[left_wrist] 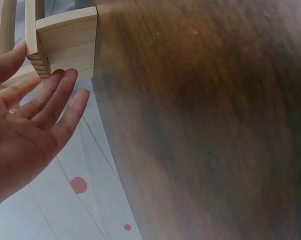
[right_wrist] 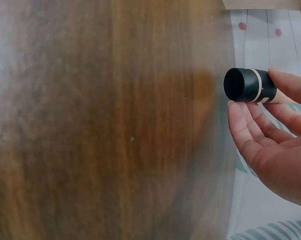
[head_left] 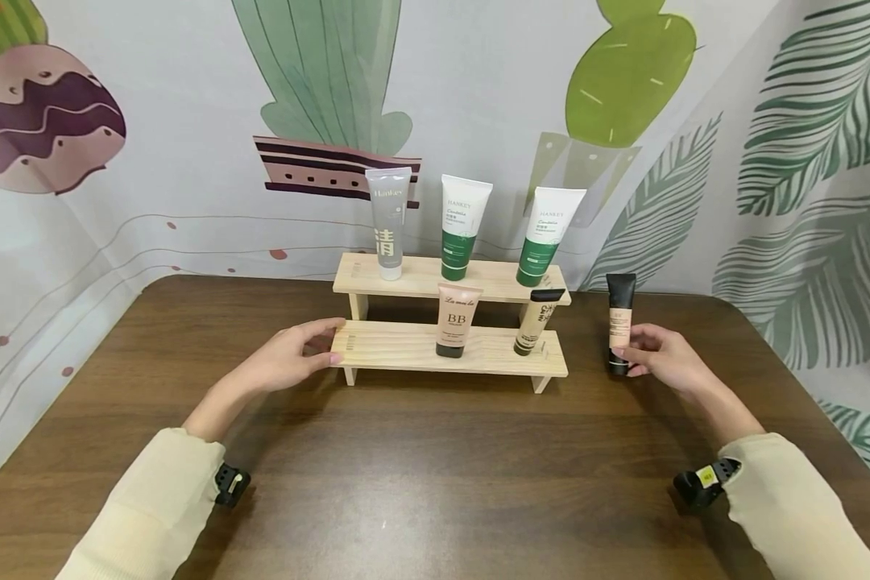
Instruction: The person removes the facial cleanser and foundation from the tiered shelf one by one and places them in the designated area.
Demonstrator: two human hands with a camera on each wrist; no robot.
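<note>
My left hand (head_left: pixel 290 352) is at the left end of the lower tier of a two-step wooden display stand (head_left: pixel 391 337). Its thumb and index finger touch opposite edges of the board, while the other fingers (left_wrist: pixel 73 112) extend loosely. Right of the stand, my right hand (head_left: pixel 663 358) pinches a black and beige cosmetic tube (head_left: pixel 620 322) between thumb and fingers. The tube is upright with its black cap (right_wrist: pixel 243 85) down; the cap's underside shows in the right wrist view. A pink BB cream tube (head_left: pixel 456 321) and a beige tube with black end (head_left: pixel 535 324) stand on the lower tier.
On the upper tier stand a grey tube (head_left: pixel 389 221) and two white and green tubes, one in the middle (head_left: pixel 461 229) and one at right (head_left: pixel 547 238). The brown table (head_left: pixel 435 483) meets a cactus-print cloth (head_left: pixel 478 97) behind.
</note>
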